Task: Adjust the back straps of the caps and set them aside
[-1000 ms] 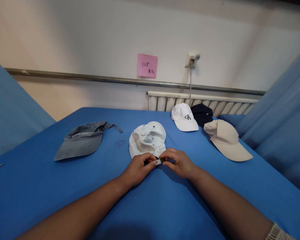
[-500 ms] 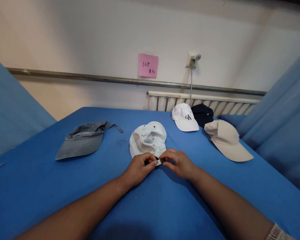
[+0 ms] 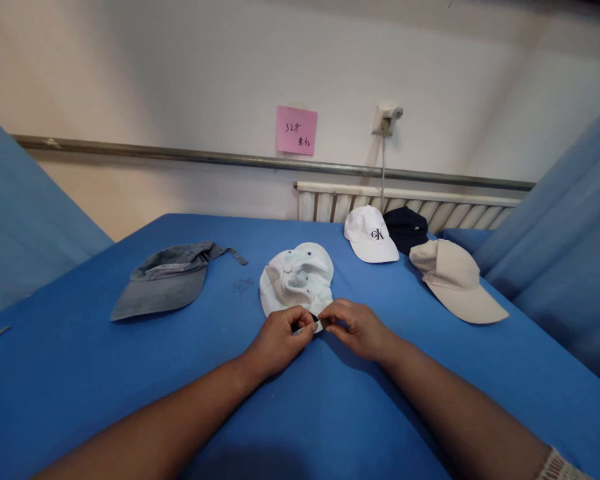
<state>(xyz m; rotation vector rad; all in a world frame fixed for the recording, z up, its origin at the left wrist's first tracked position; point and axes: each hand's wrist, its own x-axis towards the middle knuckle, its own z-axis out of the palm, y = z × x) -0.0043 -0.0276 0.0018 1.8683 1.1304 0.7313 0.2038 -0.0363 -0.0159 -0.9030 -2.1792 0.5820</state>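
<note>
Below handwritten "32" (pink note point(image 3: 297, 131)), left hand point(image 3: 283, 336) and right hand point(image 3: 359, 328) pinch a cap strap point(image 3: 319, 327).

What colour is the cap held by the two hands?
The cap is very pale blue-green, nearly white; the head view shows it.

In the upper middle of the frame, a pink note point(image 3: 297, 131) bears a handwritten "32" and less legible characters; right of centre, a white cap point(image 3: 367, 233) shows a black K after a smaller C or G
</note>
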